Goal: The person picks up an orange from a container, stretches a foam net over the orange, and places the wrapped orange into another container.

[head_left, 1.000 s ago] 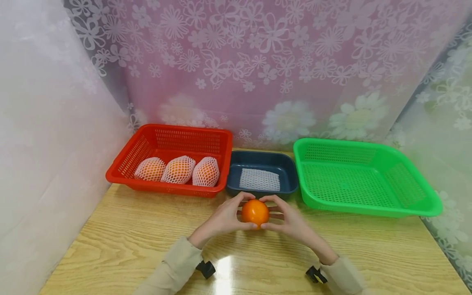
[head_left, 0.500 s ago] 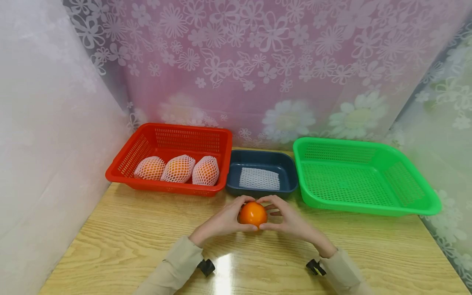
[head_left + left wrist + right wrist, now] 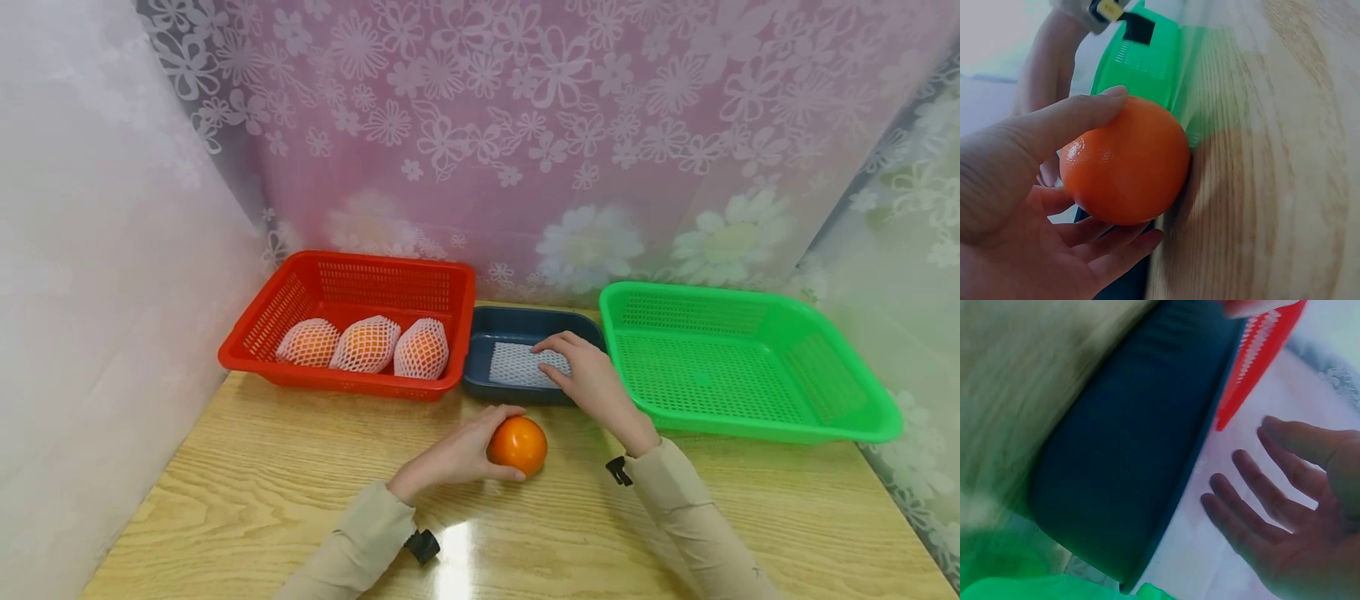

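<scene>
A bare orange (image 3: 522, 447) rests on the wooden table, and my left hand (image 3: 463, 452) holds it from the left. In the left wrist view, the thumb lies on one side of the fruit and the fingers curl round the other. My right hand (image 3: 596, 382) hovers over the dark blue tray (image 3: 478, 367), holding nothing. The right wrist view shows its fingers (image 3: 1260, 487) spread and slightly bent, beyond the tray's rim. Inside the tray lies flat white foam netting (image 3: 512, 365), partly hidden by the right hand in the head view.
To the left stands a red basket (image 3: 345, 382) with three orange fruits in foam nets (image 3: 366, 345). A green basket (image 3: 750, 427) sits right of the tray. Flowered cloth (image 3: 480, 167) hangs behind, and pale sheets flank both sides.
My right hand has let go of the orange and moved up and right, over the blue tray. The left hand stays on the orange, which has shifted slightly towards me.
</scene>
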